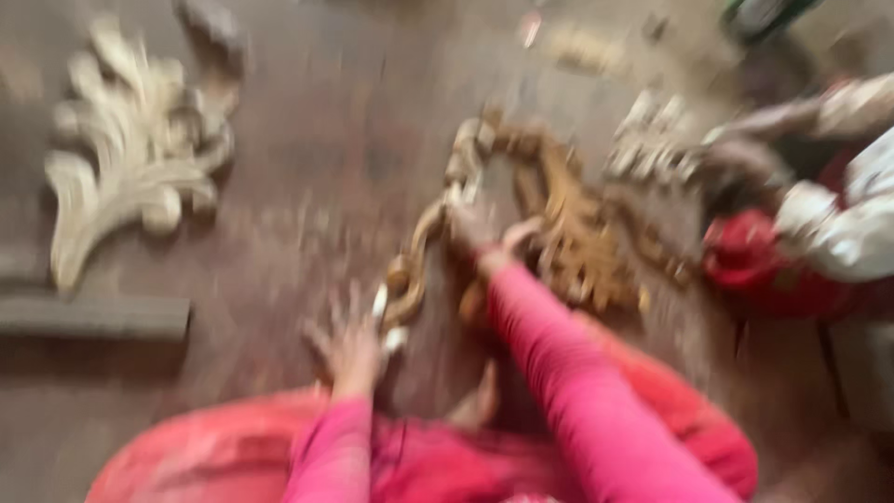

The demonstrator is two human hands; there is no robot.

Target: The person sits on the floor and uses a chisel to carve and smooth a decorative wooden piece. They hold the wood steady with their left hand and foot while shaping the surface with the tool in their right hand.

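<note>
My right hand (484,233) is up on the near edge of the gilded carved piece (559,224), fingers curled around one of its scrolls, so it looks like a grip, though everything is smeared with motion blur and I can't swear how tight it is. My left hand (352,343) is lower down and closer to me, fingers spread wide, flat over the floor right by the bottom curl of the same carving, touching or just about touching it, can't tell which. Both my arms are in bright pink sleeves (559,373) and my red skirt (214,456) fills the bottom of the view.

Around me: the worn brown floor (326,158) is sprinkled with pale chips and dust. Off to the left, well apart from my hands, lies a pale unpainted carved leaf ornament (130,149), with a dark flat strip of wood (93,317) just below it. On the right another person's hand (745,158), with a white and red sleeve, is at a smaller whitish carved bit (652,144) just beside the far end of my carving.

The carving itself lies flat on the floor in the middle, gold-brown, with an open curving frame of scrolls and a dense leafy clump on its right side. Finer detail is lost in the blur
</note>
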